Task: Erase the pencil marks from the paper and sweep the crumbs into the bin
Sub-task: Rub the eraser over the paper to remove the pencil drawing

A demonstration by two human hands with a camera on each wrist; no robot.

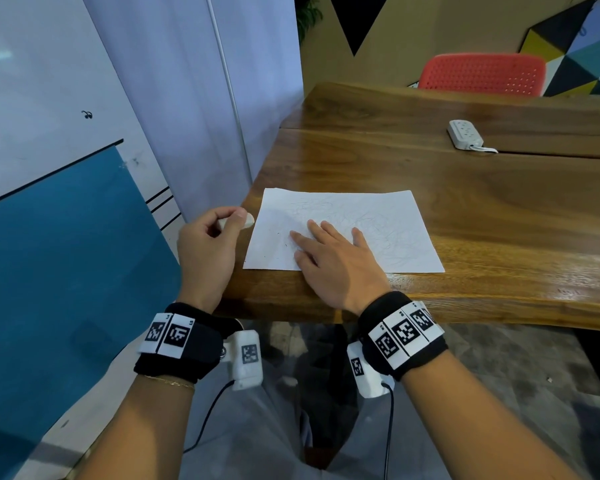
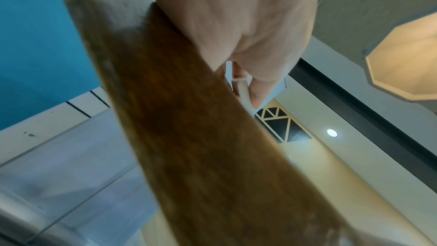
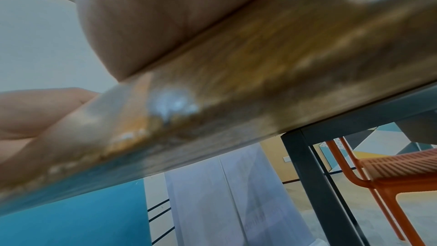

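A white sheet of paper (image 1: 368, 220) with faint pencil scribbles lies near the front left corner of the wooden table (image 1: 482, 209). My right hand (image 1: 329, 251) lies flat on the paper's front left part, fingers straight and spread. A few dark crumbs (image 1: 278, 234) show on the paper left of those fingers. My left hand (image 1: 212, 233) hovers at the table's left edge and pinches a white eraser (image 1: 248, 220) between thumb and fingers, just off the paper's left side. The left wrist view shows the eraser (image 2: 242, 91) as a pale strip behind the palm. No bin is in view.
A white power strip (image 1: 465, 134) with a cable lies at the back right of the table. A red chair (image 1: 482, 75) stands behind the table. A white and blue wall (image 1: 66, 202) runs close on the left. The right wrist view shows the table's edge (image 3: 236, 100) and a dark leg (image 3: 307, 175).
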